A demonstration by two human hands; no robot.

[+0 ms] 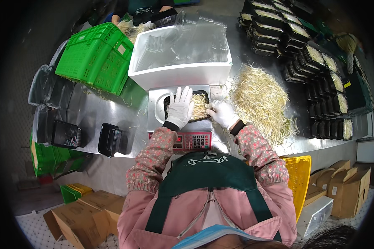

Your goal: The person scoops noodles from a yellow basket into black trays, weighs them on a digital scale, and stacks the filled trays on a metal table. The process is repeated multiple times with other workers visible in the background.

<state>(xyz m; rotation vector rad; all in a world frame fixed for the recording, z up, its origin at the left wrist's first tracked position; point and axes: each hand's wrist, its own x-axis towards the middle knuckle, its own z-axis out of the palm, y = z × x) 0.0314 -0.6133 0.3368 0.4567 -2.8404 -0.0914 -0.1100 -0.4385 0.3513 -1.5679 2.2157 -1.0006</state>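
Note:
A black plastic tray (pixel 202 119) of bean sprouts (pixel 200 105) sits on the steel pan of a digital weighing scale (pixel 157 93). My left hand (pixel 180 105), in a white glove, lies flat over the tray's left part with fingers extended, covering some sprouts. At the tray's right rim is my right hand (pixel 222 113), also gloved, its fingers curled in. Whether those fingertips pinch sprouts or the rim is hard to see. To the right, a large heap of loose sprouts (pixel 258 99) lies on the steel table (pixel 131 109).
Behind the scale stands a white foam box (pixel 180 73) of clear plastic lids (pixel 187 46). Left are a green crate (pixel 93 56) and an upright black tray (pixel 109 140). Filled trays (pixel 327 93) stack at right. Opposite, a person's gloved hand (pixel 149 25) is near sprouts.

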